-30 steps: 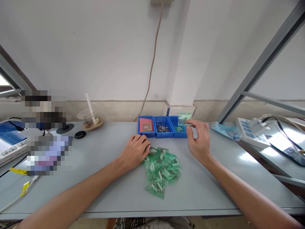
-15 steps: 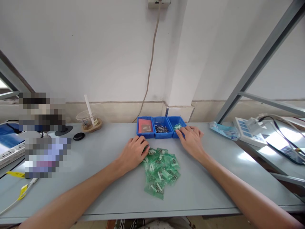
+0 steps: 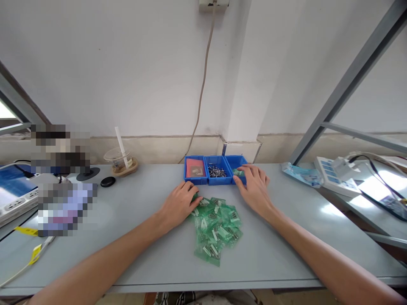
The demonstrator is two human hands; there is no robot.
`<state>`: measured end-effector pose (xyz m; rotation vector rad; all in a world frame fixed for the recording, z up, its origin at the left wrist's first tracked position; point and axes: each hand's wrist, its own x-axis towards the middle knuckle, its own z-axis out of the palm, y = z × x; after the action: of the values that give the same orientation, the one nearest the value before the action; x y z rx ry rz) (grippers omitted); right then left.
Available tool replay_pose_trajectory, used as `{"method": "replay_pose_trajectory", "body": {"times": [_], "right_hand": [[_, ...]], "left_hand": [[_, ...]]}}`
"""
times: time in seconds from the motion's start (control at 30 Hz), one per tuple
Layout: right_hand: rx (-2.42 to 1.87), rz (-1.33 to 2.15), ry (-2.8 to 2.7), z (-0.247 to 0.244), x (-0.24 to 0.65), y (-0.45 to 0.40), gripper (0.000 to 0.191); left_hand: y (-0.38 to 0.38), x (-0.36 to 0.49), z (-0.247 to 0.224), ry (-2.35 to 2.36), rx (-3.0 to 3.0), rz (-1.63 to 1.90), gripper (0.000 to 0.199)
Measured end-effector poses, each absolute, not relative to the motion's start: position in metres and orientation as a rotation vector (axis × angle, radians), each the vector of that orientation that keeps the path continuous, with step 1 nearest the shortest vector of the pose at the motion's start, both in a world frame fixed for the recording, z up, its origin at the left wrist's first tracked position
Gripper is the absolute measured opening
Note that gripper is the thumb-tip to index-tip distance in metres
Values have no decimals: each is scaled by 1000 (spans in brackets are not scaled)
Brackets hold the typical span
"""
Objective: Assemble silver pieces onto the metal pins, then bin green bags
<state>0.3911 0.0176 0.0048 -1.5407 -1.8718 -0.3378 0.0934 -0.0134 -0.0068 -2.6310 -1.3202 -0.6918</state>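
My left hand [image 3: 180, 201] rests at the left edge of a pile of small green plastic bags [image 3: 218, 224], its fingers curled. A bit of green bag shows between its thumb and forefinger. The bags hold white pieces and metal screw-like parts. My right hand [image 3: 254, 185] is at the right-hand blue bin [image 3: 235, 159], partly covering it. Its thumb is apart from the forefinger, in front of the bin, and the other fingertips are partly hidden. A green bag [image 3: 238, 172] lies in that bin beside the fingers.
The middle blue bin [image 3: 219, 181] holds metal screw-like parts; the left blue bin [image 3: 195, 181] holds a red bag. A cup [image 3: 117, 157] stands on a coaster beside a black round object [image 3: 108, 181]. Power strips [image 3: 335, 178] and cables lie at both sides.
The view has shifted slightly. My right hand's fingers have moved a little at the right bin, and more of the green bag there shows. My left hand stays at the pile.
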Motion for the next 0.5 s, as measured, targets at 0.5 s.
{"method": "replay_pose_trajectory", "body": {"times": [0.5], "right_hand": [[-1236, -65, -1924, 12, 379, 3, 21]], "left_hand": [[-12, 94, -2, -1211, -2531, -673, 20]]}}
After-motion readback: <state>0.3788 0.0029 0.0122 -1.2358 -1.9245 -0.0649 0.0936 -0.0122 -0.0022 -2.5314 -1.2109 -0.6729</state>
